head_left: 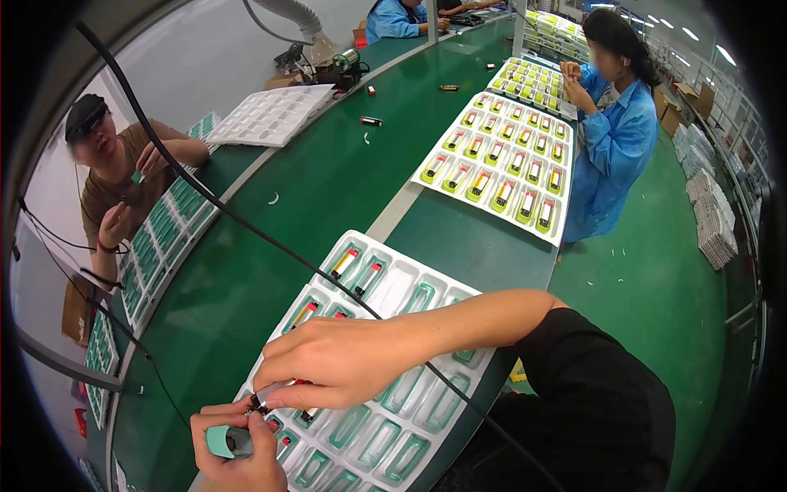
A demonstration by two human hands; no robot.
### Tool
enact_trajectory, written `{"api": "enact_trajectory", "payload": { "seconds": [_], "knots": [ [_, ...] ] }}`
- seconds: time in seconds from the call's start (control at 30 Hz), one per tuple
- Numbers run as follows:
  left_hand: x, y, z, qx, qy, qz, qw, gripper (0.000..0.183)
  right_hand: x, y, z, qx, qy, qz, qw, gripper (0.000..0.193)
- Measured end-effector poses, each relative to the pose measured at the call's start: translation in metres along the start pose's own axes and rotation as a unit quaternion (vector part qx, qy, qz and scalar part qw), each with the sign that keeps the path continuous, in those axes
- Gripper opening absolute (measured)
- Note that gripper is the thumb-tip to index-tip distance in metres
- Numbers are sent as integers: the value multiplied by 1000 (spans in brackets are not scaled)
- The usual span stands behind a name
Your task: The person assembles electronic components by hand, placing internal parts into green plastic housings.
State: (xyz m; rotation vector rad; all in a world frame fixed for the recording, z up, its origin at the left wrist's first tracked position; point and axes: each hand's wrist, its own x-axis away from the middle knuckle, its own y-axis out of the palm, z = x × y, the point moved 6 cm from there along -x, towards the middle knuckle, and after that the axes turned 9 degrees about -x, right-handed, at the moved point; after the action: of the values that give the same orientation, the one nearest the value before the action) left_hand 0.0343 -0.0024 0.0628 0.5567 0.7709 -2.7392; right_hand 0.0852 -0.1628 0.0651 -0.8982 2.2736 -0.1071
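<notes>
Curling round a teal casing, the left hand was placed over the edge of a white tray; just beside it, a small dark-ended part was pinched by the right hand. Red-ended cells were seated in the tray.

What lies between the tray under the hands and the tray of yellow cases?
Bare dark green tabletop, with a pale strip along its left, as the head view shows.

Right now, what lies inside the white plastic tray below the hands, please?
Pale green oblong casings and red-ended cylinders; what the right hand covers cannot be seen.
</notes>
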Motion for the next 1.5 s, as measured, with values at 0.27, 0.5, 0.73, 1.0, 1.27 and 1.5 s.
{"api": "enact_trajectory", "payload": {
  "seconds": [0.27, 0.5, 0.73, 1.0, 1.27, 1.5],
  "knots": [
    [-4, -10, 19, -67, 82, -100, 989, 12, 1, 5, 0, 6, -5, -79, 997, 24],
    [-3, -9, 29, -114, 126, -134, 976, 13, 4, 11, 2, 26, -22, -96, 995, 23],
    [3, -3, 12, -152, 48, -9, 987, 24, 7, 18, 1, 140, -40, -8, 989, 24],
    [-4, -4, -1, -51, 58, -68, 995, 15, -1, 4, 5, -28, 36, 2, 999, 27],
    [-4, -8, -3, -29, 22, -96, 995, 16, 2, 6, 7, -58, 51, -27, 997, 28],
    [-5, -3, 5, -87, 45, -67, 993, 18, 3, 7, 0, 29, 23, -31, 999, 26]
  ]
}}
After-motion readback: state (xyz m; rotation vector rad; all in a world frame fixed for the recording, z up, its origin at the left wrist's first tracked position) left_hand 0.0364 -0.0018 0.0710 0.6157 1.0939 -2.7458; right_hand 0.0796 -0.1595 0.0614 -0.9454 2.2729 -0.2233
